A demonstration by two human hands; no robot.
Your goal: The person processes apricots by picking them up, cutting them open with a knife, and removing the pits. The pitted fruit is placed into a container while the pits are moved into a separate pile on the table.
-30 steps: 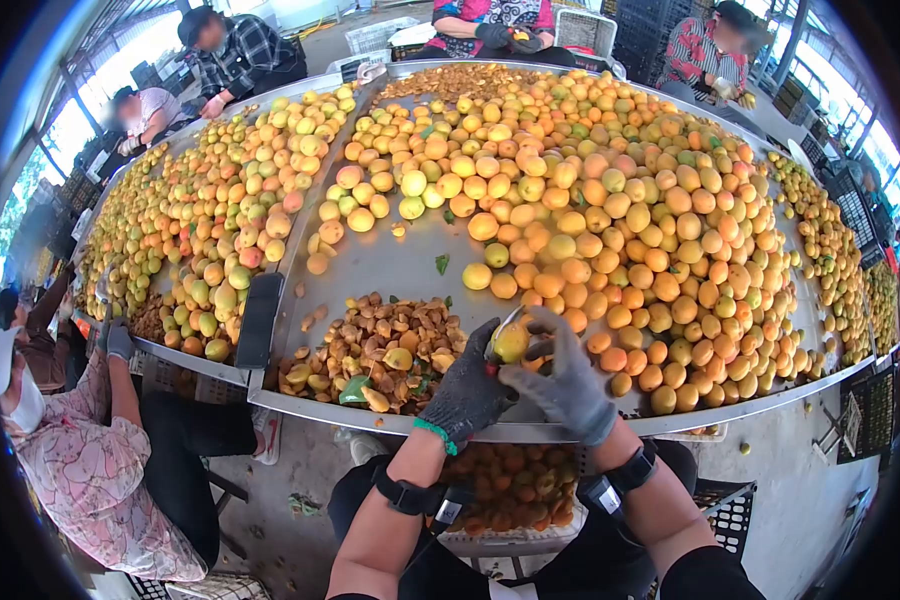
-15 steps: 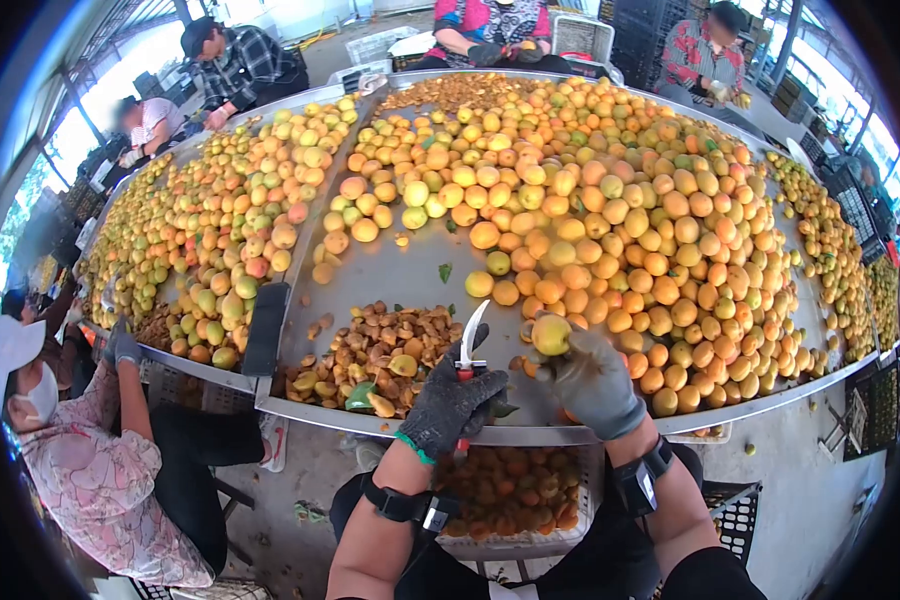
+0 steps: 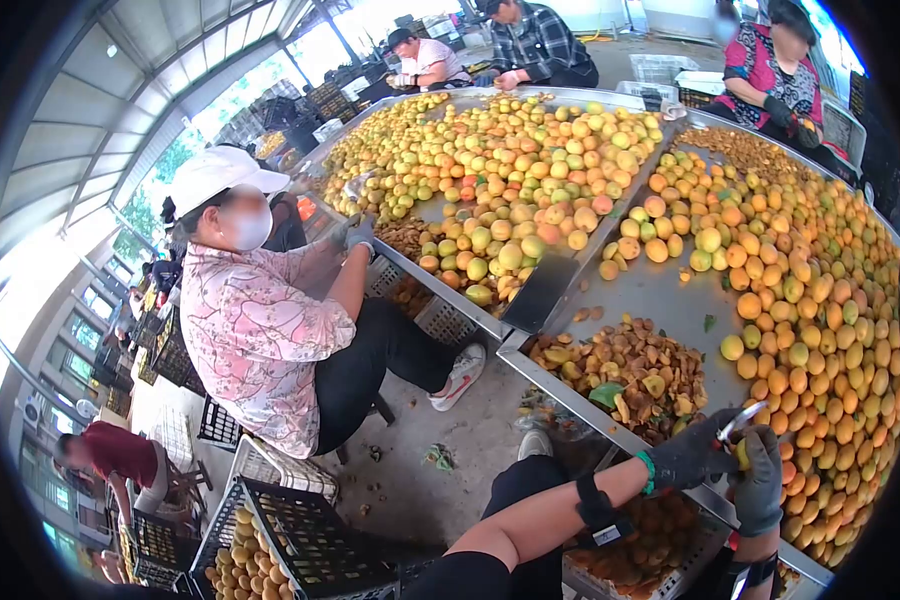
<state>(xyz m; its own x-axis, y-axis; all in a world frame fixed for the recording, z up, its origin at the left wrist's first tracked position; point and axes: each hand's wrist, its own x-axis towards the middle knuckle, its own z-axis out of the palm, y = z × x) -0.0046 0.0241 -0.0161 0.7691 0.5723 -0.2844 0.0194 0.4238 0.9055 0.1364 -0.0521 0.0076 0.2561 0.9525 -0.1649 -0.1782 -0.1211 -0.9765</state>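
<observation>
My left hand (image 3: 692,452), in a dark glove with a green cuff, is closed around a small curved knife (image 3: 740,420). Its bright blade points up and to the right. Close beside it, my gloved right hand (image 3: 758,482) grips an apricot (image 3: 742,456), mostly hidden by the fingers and right by the blade. Both hands are over the near edge of the metal table (image 3: 670,300). To the left of them lies a heap of brown pits and scraps (image 3: 630,375) with a green leaf (image 3: 605,395). A large pile of apricots (image 3: 820,330) spreads to the right.
A raised divider (image 3: 620,215) splits the table, with a black flat object (image 3: 540,292) near its front end. A person in a white cap (image 3: 270,320) sits at left. Black crates (image 3: 300,540) stand on the floor. A bin of fruit (image 3: 640,545) is below my arms.
The view has swung left, so the table and my hands appear further right. The knife and apricot are closer together, and the apricot is now mostly covered by my right fingers.
</observation>
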